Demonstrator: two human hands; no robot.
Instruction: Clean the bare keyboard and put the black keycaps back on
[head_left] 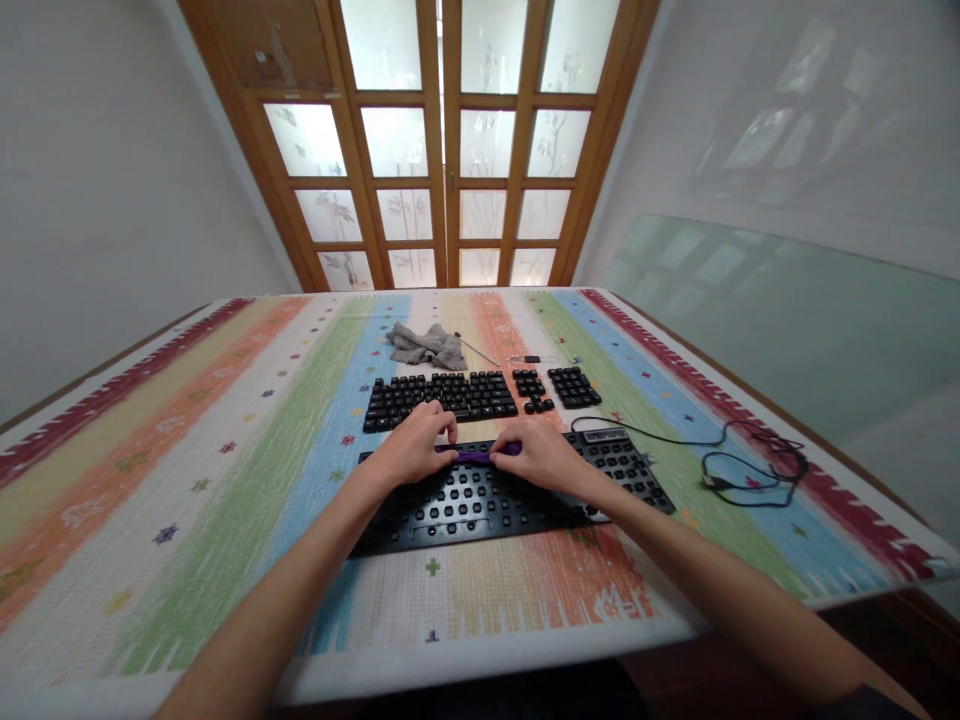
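Head view: we see both bare hands over the middle of a black keyboard base [450, 500], which lies on the near part of the desk [433, 660] with its rows of bare key sockets facing up. With the left hand [416, 445] we pinch the left end of a thin purple strip [474, 458], thumb and fingers closed on it; with the right hand [540, 455] we have the other end, those fingers gripping as well. Between them the strip runs level along the far edge of the base; we cannot tell whether it touches the surface below. Just beyond the hands we find the loose keycaps set out in groups: a wide main block [420, 400], a smaller cluster [530, 384] to its right, and a number block [574, 387] farther right. Behind the main block lies a crumpled grey cloth [424, 347], with a thin stick [480, 351] slanting away from its right side, and near that a small slim tool [532, 359] with a dark middle. From the base's far edge a black cable [667, 438] runs right and ends in loose coils over the striped tablecloth [247, 480].
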